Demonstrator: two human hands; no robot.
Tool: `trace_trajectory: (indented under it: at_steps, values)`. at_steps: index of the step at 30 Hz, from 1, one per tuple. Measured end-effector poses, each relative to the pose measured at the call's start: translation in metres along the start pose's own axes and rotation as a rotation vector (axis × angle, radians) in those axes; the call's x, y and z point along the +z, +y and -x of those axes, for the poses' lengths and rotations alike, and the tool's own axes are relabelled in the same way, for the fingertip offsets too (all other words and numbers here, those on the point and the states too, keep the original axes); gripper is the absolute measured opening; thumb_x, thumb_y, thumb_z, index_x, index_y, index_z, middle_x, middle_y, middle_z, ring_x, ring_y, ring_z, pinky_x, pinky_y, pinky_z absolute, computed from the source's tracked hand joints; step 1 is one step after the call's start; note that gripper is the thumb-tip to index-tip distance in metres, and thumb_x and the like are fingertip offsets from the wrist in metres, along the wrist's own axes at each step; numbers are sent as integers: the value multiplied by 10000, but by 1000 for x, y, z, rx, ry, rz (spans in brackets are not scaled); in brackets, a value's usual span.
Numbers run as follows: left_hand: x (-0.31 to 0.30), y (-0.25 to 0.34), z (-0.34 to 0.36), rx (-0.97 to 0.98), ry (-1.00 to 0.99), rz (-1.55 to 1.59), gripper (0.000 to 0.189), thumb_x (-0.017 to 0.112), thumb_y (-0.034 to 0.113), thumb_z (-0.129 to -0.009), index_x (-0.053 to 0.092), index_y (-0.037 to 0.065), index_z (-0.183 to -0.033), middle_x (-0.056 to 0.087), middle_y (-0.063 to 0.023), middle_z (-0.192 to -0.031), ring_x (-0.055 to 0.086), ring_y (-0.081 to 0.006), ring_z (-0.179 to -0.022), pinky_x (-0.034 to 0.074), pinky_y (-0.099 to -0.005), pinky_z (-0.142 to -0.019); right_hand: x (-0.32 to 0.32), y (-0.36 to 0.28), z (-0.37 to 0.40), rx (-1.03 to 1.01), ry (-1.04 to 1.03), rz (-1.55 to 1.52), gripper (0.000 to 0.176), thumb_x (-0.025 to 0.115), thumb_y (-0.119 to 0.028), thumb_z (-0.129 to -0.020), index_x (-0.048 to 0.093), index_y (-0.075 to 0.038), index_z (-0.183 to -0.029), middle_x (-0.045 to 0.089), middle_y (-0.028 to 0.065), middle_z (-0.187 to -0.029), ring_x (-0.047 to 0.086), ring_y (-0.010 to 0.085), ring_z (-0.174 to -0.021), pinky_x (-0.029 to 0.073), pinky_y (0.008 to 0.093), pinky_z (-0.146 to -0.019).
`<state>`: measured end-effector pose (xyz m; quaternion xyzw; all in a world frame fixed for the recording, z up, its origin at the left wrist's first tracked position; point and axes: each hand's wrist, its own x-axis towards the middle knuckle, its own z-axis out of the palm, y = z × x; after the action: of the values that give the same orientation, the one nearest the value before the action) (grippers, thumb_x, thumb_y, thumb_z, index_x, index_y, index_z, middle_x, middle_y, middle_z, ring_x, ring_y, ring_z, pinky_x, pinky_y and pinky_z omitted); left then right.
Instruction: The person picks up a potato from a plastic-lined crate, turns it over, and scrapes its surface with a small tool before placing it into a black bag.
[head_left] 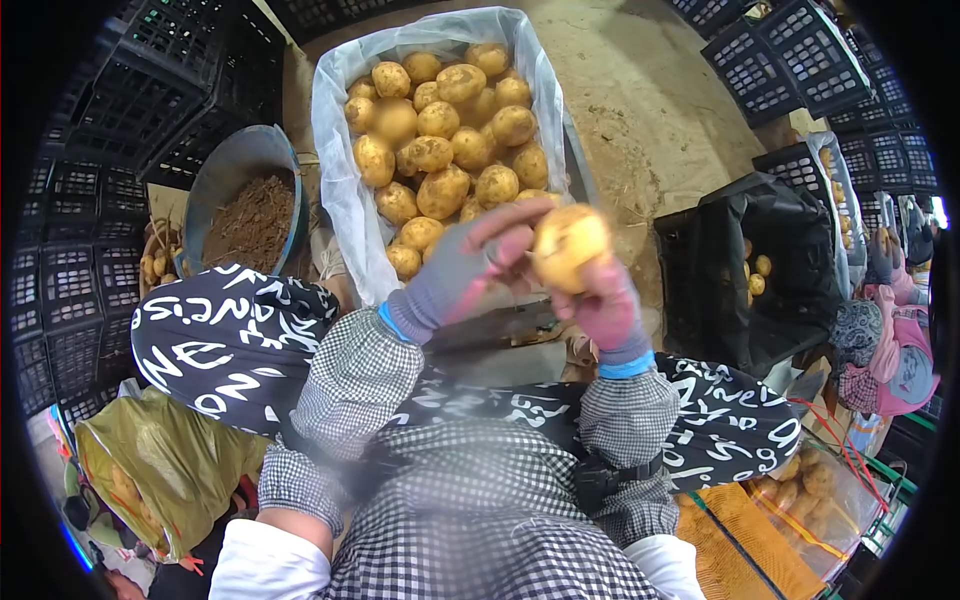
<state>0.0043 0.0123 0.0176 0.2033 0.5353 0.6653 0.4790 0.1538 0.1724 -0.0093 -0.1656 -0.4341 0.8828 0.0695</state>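
Note:
A yellow potato [572, 248] with a brown mark is held up in front of me, slightly blurred. My left hand [475, 262], in a grey and pink glove, has its fingers against the potato's left side. From below and to the right, my right hand [612, 308] grips it in a matching glove. Just beyond them stands a crate lined with clear plastic film [345, 200], heaped with potatoes [440, 190], some with soil on them. My left hand overlaps the near edge of that crate.
A blue tub [205, 185] of soil stands left of the crate. To the right is a black-lined crate [700, 250] with a few potatoes inside. Black crates [150, 80] are stacked around. An olive sack [150, 450] lies lower left; a person in pink [905, 345] is far right.

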Motion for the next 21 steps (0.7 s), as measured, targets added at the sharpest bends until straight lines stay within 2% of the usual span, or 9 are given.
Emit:
trace_trajectory:
  at_steps: [2,4,5,6,9,13,16,18,21]
  values:
    - [-21,-13,-10,41,196,-9,543,571,383,-976,487,32,-1383,595,-126,-1271,669,-183,-913,544,-272,-783,-15,-13,-4,-218,371,-159,480,591,-375,-965,515,-27,-1286,651,136,-1044,610,163,-732,482,271,-535]
    - [-61,-21,-26,-32,470,-93,474,584,284,-976,496,67,-1388,581,-157,-1302,665,-207,-969,551,-287,-804,-77,-39,-6,-400,255,-480,349,590,-284,-976,574,-42,-1227,647,156,-1097,659,215,-860,572,281,-666]
    - [-66,-30,-37,-52,428,-329,486,591,248,-961,478,79,-1403,556,-157,-1333,658,-231,-1000,546,-317,-834,-108,-52,-2,-451,142,-491,298,597,-255,-972,607,-35,-1173,653,167,-1094,659,240,-924,594,313,-765]
    - [-70,-39,-48,-68,384,-565,506,599,211,-945,461,91,-1417,531,-157,-1363,651,-255,-1030,541,-347,-864,-149,-51,0,-603,477,-437,245,589,-196,-976,609,-47,-1169,647,91,-1143,635,183,-1010,564,306,-877]
    - [-48,-57,-76,-60,281,-1168,612,608,109,-888,397,139,-1461,452,-140,-1434,612,-311,-1114,511,-421,-936,-167,-75,4,-761,789,-335,244,602,-104,-954,589,16,-1165,627,136,-1147,594,187,-1060,559,314,-900]
    - [-52,-90,-125,-145,130,-1571,723,615,29,-827,354,198,-1480,372,-96,-1480,580,-318,-1164,497,-444,-957,-187,-61,12,-784,850,304,261,615,-91,-943,580,41,-1166,621,127,-1108,594,186,-1007,551,317,-892]
    - [-50,-62,-123,-275,4,-1479,724,624,4,-801,373,187,-1455,385,-85,-1463,556,-320,-1196,493,-429,-958,-107,-67,7,-676,662,-261,220,617,-83,-943,609,48,-1119,623,131,-1153,597,188,-1004,529,283,-829]
    - [-52,-53,-120,-225,64,-1344,719,715,87,-786,383,129,-1422,475,-147,-1377,615,-313,-1096,518,-394,-900,-86,-54,2,-556,544,-305,217,574,-68,-962,599,55,-1139,600,137,-1154,562,148,-939,478,247,-755]
    - [-44,-15,-91,-333,34,-549,826,808,291,-780,358,50,-1429,556,-181,-1273,589,-234,-1148,511,-349,-929,-51,-27,-1,-350,486,177,434,596,-85,-941,465,51,-1332,561,119,-1220,544,125,-964,467,244,-754]
